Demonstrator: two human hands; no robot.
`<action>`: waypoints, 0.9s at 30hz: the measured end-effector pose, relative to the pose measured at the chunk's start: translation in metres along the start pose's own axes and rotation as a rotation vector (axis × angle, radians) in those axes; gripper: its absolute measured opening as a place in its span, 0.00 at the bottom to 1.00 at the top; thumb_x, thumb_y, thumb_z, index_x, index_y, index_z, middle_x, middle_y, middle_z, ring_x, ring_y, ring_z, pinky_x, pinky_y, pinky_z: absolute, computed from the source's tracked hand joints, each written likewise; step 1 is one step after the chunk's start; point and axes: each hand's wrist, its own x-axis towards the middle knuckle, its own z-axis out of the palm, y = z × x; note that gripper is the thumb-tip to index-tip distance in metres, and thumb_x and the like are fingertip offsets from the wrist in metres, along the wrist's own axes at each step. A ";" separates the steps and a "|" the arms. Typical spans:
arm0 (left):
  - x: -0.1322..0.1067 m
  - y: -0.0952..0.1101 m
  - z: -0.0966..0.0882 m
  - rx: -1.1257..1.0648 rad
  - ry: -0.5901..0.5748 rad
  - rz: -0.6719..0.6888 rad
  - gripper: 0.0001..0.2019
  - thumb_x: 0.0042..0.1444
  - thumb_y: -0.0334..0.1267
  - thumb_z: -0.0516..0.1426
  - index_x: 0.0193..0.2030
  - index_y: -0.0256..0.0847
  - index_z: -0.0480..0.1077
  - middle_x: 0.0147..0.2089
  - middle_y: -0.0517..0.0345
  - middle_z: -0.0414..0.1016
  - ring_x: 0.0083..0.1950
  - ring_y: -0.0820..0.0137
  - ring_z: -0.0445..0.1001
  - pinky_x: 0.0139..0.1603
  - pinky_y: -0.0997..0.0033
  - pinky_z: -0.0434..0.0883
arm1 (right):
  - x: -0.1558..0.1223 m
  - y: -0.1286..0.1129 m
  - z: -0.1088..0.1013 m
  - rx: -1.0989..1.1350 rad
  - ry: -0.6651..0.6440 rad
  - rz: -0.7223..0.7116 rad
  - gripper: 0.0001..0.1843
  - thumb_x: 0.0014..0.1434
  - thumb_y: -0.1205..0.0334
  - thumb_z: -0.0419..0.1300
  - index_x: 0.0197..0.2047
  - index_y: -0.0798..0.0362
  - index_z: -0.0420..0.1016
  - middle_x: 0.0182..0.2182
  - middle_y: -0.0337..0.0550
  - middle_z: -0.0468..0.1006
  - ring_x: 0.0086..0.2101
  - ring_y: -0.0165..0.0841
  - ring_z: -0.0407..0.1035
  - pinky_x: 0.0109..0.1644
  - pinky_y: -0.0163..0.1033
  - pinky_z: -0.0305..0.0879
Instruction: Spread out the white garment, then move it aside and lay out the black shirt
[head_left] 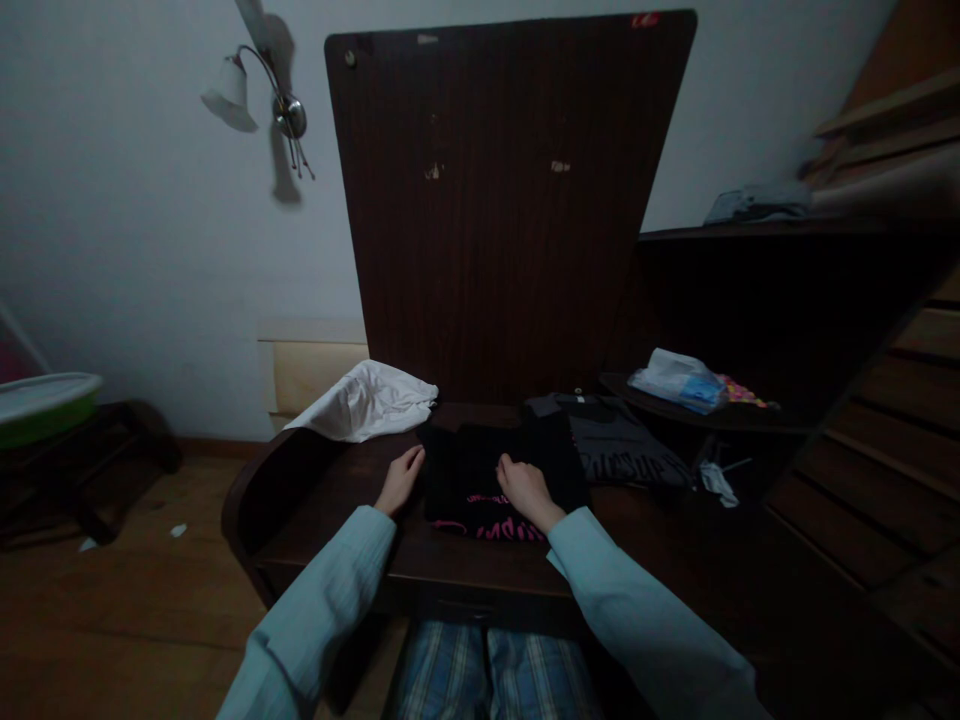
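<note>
A folded black garment with pink lettering (pixel 480 480) lies on the dark wooden desk (pixel 337 490) in front of me. My left hand (pixel 400 480) rests flat by the garment's left edge, fingers stretched out and touching it. My right hand (pixel 527 490) lies on top of the garment, fingers curled down against the cloth. Both arms are in pale blue sleeves.
A white cloth (pixel 367 402) lies at the desk's back left. A dark grey printed shirt (pixel 622 450) lies to the right. A plastic bag (pixel 679 380) sits on a side shelf. A tall dark board (pixel 495 200) stands behind the desk. A wall lamp (pixel 255 95) hangs at upper left.
</note>
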 end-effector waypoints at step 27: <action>-0.004 0.032 0.025 -0.804 -0.213 -0.342 0.20 0.54 0.47 0.45 0.41 0.35 0.69 0.47 0.45 0.73 0.48 0.65 0.72 0.45 0.68 0.68 | -0.004 0.016 0.022 0.645 0.288 0.074 0.15 0.50 0.67 0.49 0.40 0.55 0.70 0.39 0.53 0.74 0.43 0.41 0.67 0.47 0.42 0.61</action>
